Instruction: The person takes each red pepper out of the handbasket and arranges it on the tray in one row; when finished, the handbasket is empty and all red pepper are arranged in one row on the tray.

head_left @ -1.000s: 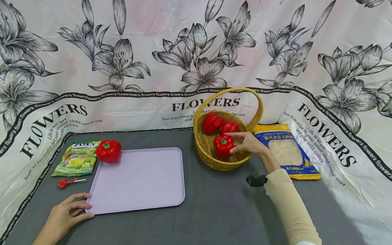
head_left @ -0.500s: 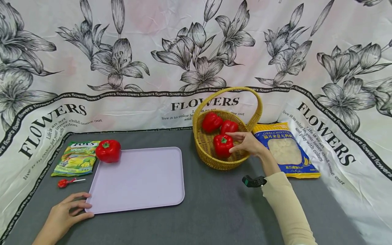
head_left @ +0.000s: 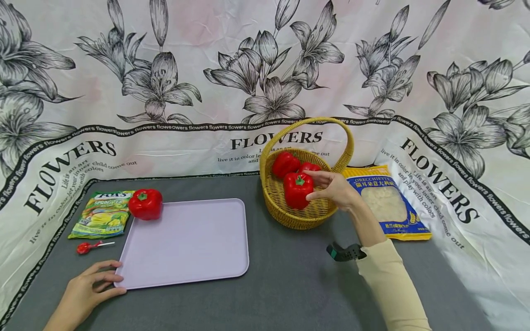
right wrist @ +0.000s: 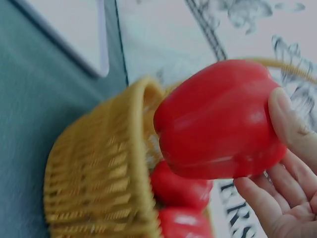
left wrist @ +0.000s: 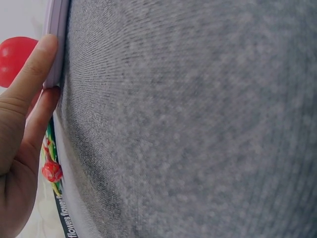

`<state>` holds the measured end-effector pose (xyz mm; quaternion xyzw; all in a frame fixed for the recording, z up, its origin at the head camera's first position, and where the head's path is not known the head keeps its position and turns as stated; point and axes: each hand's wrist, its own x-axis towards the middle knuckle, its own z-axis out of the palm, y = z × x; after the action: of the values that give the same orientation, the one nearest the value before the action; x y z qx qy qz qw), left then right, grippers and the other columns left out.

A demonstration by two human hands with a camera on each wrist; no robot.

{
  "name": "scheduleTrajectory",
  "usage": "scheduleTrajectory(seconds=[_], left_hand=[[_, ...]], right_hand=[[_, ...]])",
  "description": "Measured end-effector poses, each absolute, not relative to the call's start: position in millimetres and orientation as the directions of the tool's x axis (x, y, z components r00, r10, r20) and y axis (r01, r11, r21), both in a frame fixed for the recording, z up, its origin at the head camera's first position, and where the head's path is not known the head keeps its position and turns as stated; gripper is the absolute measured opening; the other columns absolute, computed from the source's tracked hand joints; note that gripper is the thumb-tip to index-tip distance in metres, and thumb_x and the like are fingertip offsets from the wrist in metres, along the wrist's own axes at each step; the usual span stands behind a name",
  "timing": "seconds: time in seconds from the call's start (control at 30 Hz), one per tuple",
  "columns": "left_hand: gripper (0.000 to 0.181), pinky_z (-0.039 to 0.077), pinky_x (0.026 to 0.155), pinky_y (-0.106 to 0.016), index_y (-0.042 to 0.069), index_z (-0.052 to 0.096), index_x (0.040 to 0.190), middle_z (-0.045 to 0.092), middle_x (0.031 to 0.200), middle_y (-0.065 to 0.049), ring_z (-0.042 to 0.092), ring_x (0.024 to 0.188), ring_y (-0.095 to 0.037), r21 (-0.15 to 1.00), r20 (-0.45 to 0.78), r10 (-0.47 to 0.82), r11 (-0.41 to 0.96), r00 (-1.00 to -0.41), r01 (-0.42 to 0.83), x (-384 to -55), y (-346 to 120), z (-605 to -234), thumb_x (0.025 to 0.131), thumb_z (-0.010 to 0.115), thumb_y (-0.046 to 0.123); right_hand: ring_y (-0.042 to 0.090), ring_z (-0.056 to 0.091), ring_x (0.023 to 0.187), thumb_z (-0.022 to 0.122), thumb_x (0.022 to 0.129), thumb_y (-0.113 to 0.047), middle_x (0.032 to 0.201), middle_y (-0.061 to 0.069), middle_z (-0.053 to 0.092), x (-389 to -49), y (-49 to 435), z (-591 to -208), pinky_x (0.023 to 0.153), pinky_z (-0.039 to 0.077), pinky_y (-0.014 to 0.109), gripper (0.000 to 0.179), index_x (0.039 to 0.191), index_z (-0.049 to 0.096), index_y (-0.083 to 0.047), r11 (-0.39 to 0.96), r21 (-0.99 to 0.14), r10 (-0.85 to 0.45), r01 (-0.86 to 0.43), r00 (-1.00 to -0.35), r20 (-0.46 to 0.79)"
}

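Observation:
In the head view a yellow wicker basket (head_left: 271, 209) holds red bell peppers. My right hand (head_left: 337, 188) grips a red bell pepper (head_left: 298, 192), thumb on one side and fingers on the other. The right wrist view shows this bell pepper (right wrist: 218, 124) lifted near the basket rim, above the red peppers (right wrist: 181, 186) inside. My left hand (head_left: 89, 287) rests its fingertips and thumb against the near left corner of a pale lilac tray (head_left: 186, 243). Seen by the left wrist camera, the thumb and a finger of that hand (left wrist: 22, 124) touch the tray edge (left wrist: 55, 59).
Another red bell pepper (head_left: 146, 204) sits at the tray's far left corner. Beside it lie a green candy bag (head_left: 101, 216) and a red lollipop (head_left: 84, 248). A blue and yellow pasta bag (head_left: 387, 202) lies right of the basket, before a floral cloth (head_left: 186, 156).
My right hand has raised the gripped bell pepper slightly up and to the left within the basket's outline, and it now covers more of the pepper behind. The left hand stays at the tray.

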<state>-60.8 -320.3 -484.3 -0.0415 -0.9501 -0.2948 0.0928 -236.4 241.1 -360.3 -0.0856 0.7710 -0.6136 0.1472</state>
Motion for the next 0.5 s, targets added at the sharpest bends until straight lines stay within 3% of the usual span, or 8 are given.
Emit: scheduleTrajectory(seconds=[0.27,0.5], left_hand=[[0.029,0.043,0.063,0.002,0.016,0.073,0.075,0.065,0.103,-0.010,0.043,0.087,0.023,0.548,0.214,0.032,0.823,-0.976,0.147,-61.8,-323.5,-485.2,0.054,0.091,0.011],[0.031,0.030,0.072,0.005,0.023,0.072,0.072,0.066,0.100,-0.006,0.048,0.087,0.016,0.505,0.263,0.046,0.845,-0.964,0.178,-61.1,-322.9,-486.5,0.051,0.093,0.017]], right_hand=[[0.032,0.047,0.127,0.077,0.076,0.007,0.140,0.018,0.048,-225.6,209.2,-344.4,0.101,0.043,0.037,0.067,0.137,0.049,0.002,0.186,-0.982,-0.335,0.030,-0.938,-0.092],[0.030,0.049,0.126,0.075,0.076,0.009,0.135,0.018,0.054,-232.9,168.9,-354.7,0.096,0.049,0.038,0.063,0.134,0.053,0.000,0.143,-0.989,-0.389,0.031,-0.917,-0.085]])
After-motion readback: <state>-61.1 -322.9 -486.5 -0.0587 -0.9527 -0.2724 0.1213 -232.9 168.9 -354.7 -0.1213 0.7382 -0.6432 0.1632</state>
